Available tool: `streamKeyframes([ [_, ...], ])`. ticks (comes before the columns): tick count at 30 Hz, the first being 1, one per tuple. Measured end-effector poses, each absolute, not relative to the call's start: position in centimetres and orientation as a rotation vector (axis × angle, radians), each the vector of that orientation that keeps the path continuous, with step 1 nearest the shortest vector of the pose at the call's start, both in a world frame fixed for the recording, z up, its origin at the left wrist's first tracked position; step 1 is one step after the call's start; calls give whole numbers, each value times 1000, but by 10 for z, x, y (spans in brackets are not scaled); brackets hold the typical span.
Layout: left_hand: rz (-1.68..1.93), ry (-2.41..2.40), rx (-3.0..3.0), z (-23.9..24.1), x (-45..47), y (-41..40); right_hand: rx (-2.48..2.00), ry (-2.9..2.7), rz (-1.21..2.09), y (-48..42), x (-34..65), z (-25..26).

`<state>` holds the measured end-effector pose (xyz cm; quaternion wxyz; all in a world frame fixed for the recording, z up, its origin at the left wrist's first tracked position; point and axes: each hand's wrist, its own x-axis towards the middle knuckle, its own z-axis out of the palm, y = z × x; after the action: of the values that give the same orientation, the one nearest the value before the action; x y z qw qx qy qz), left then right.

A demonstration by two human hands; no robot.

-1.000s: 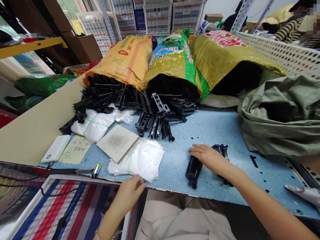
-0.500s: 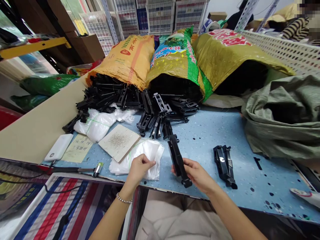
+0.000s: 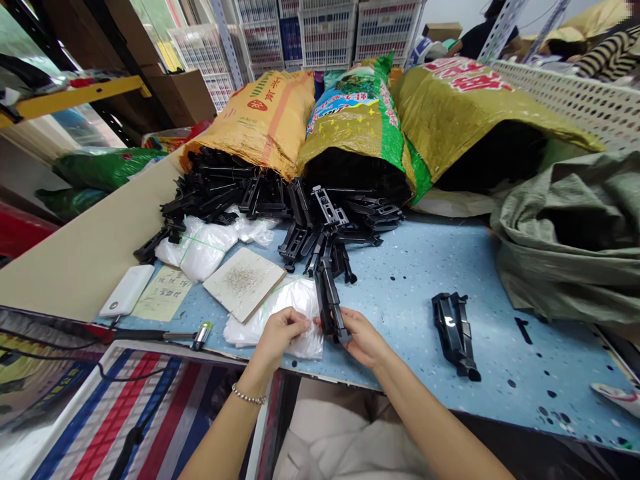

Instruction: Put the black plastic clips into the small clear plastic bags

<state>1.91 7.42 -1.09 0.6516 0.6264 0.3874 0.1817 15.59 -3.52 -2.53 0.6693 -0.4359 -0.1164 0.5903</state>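
My right hand (image 3: 363, 339) is closed around the lower end of a long black plastic part (image 3: 329, 300), which tilts upward, its top near the pile. Left of it, my left hand (image 3: 281, 333) pinches thumb and fingertips together close to the part's side; whatever is between them is too small or hidden to make out. Under that hand lies a stack of clear plastic bags (image 3: 240, 333). A pale square board (image 3: 245, 280) with many tiny brown bits on it rests partly on the bags. Similar black parts (image 3: 455, 337) lie together on the blue tabletop (image 3: 395, 320) at right.
A heap of black parts (image 3: 215, 193) spills from an orange sack (image 3: 273, 120) and a green-gold sack (image 3: 345, 133). Another gold sack (image 3: 470, 100) and a grey-green sack (image 3: 565, 267) stand right. A hammer (image 3: 200, 335), white power bank (image 3: 127, 290) and bundled bags (image 3: 200, 250) lie left.
My right hand has brought the black part leftward, closer to my left hand, and the part stands at a different tilt. My left hand keeps its pinch. The view has shifted slightly.
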Motion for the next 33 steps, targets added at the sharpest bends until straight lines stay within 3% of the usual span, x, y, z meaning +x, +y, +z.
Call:
streamKeyframes([
  [4, 582, 891, 1492, 5, 4, 78, -987, -221, 1330, -34, 154, -31],
  [10, 631, 803, 2096, 19, -12, 87, -1007, -223, 1312, -41, 153, -30],
  [18, 518, 882, 1329, -4, 17, 76, -938, -265, 1362, -61, 147, -10],
  [33, 499, 866, 1174, -17, 18, 66, -1061, -336, 1258, -49, 146, -17],
])
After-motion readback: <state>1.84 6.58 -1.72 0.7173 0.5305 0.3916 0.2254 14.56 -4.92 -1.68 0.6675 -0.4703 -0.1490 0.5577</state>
